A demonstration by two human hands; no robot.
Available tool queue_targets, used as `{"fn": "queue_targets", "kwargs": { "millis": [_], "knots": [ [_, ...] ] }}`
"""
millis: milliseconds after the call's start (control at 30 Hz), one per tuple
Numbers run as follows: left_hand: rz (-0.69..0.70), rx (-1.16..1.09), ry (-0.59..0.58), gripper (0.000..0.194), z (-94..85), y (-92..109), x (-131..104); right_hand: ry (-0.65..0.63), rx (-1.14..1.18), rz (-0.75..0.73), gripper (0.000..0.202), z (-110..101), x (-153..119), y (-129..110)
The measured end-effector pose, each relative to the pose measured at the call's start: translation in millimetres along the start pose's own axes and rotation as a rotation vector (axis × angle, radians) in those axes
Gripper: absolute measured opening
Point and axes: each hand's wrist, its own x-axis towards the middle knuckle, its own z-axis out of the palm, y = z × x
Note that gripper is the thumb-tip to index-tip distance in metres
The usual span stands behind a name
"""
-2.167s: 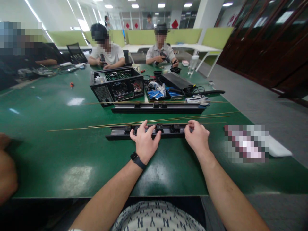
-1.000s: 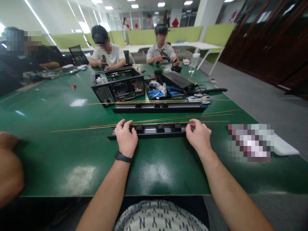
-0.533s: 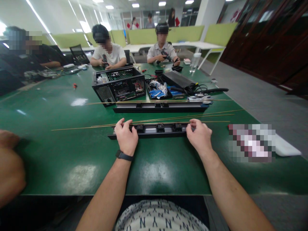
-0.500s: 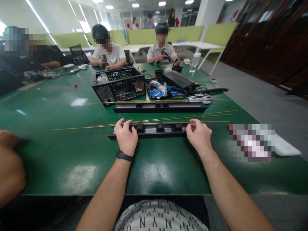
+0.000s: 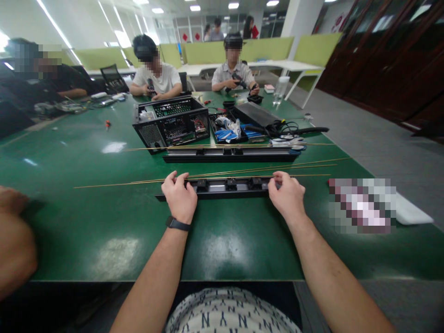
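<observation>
A long black metal rail (image 5: 239, 195) with several small black blocks (image 5: 231, 184) along its channel lies on the green table in front of me. My left hand (image 5: 180, 196) is closed over the rail's left part, fingers at the far edge and thumb on the near side. At the opposite end, my right hand (image 5: 287, 193) grips with bent fingers and thumb; its fingertips partly cover the rail. Thin brass-coloured rods (image 5: 308, 163) lie along and just beyond the rail's far edge. Whether either hand also touches a rod, I cannot tell.
Beyond the rods lies a second black rail (image 5: 229, 158). Behind it stand an open computer case (image 5: 169, 122) and a tray with blue-white gloves (image 5: 229, 129). A white object (image 5: 412, 208) lies right. Another person's arm (image 5: 15, 245) rests at left; people sit across the table.
My left hand has shifted slightly to the left along the rail. My right hand and the rail stay practically where they were.
</observation>
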Motion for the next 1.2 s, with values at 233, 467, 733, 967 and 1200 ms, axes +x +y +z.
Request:
{"fn": "queue_targets", "kwargs": {
  "millis": [233, 467, 733, 967, 1200],
  "knots": [
    [0.004, 0.035, -0.016, 0.032, -0.6, 13.5, -9.6, -0.014, -0.012, 0.005, 0.03, -0.7, 0.3, -1.0],
    [0.116, -0.018, -0.041, 0.026, 2.2, 24.1, -19.5, -0.022, -0.014, 0.004, 0.03, -1.6, -0.2, -1.8],
    [0.215, -0.024, -0.051, 0.029, 9.5, 19.2, -24.1, -0.021, -0.021, 0.004, 0.031, -1.7, 0.0, -3.1],
    [0.276, -0.055, -0.067, 0.033, 13.9, 18.9, -27.7, -0.029, -0.023, 0.004, 0.03, -2.9, -0.5, -4.4],
    [0.3, -0.076, -0.17, 0.037, 17.4, 20.4, -30.7, -0.017, -0.014, 0.0, 0.03, -2.3, -0.6, -4.2]
  ]
}}
